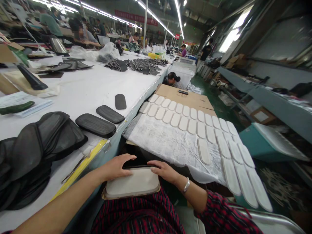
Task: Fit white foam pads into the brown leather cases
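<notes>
Over my lap lies a pale oblong pad (133, 182) with rounded corners, its rim brownish and a dark edge showing along the far side. My left hand (116, 168) grips its far left part, thumb lying on the pale face. At the far right corner, my right hand (166, 171) has its thumb on the rim and its other fingers curved over the far edge. Parts of the fingers on both hands are hidden behind the pad. Left of me on the white table, black oblong pads (95, 125) lie near the edge beside a heap of larger black pieces (40, 143).
Rows of pale oblong pads (179, 121) lie on a cloth-covered board (168, 148) to the right, with cardboard (195, 97) behind. A yellow strip (80, 169) runs along the white table's edge. A person (173, 79) is low beyond the board. A teal bin (268, 143) stands right.
</notes>
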Motion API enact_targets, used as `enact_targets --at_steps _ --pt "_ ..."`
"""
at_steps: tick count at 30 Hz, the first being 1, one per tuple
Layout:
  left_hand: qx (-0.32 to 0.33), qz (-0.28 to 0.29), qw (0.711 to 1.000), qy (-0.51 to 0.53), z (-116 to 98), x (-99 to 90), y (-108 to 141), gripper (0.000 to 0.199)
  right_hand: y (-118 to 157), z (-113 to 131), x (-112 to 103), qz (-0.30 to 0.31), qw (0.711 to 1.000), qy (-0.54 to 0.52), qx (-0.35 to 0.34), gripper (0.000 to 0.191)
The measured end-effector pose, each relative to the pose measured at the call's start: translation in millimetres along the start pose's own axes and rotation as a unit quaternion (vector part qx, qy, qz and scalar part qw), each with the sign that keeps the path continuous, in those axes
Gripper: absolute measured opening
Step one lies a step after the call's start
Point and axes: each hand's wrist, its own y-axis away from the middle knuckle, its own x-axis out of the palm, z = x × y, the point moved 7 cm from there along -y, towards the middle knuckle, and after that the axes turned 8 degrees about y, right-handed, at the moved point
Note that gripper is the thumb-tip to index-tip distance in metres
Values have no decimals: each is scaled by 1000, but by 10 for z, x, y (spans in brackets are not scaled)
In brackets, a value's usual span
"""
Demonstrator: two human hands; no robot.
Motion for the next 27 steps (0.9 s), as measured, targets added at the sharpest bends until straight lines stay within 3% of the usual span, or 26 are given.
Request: enact_targets --at_steps 2,5,12,14,21,27 --pt "-6 24 999 32 38 29 -20 57 4 93 -4 -5 997 76 -33 36" --pt "-16 59 994 90 59 95 -7 54 33 158 -2 -8 993 106 -56 33" --pt "23 124 990 70 -54 167 -12 51 65 48 24 -3 999 -5 -51 42" --pt "27 133 989 65 -71 166 -24 53 65 24 21 -3 999 -15 -47 46" --pt "46 156 983 81 -166 178 -99 63 60 57 34 19 999 38 -30 34" --pt "42 145 987 61 -183 181 -110 61 -21 143 -49 13 991 121 -56 29"
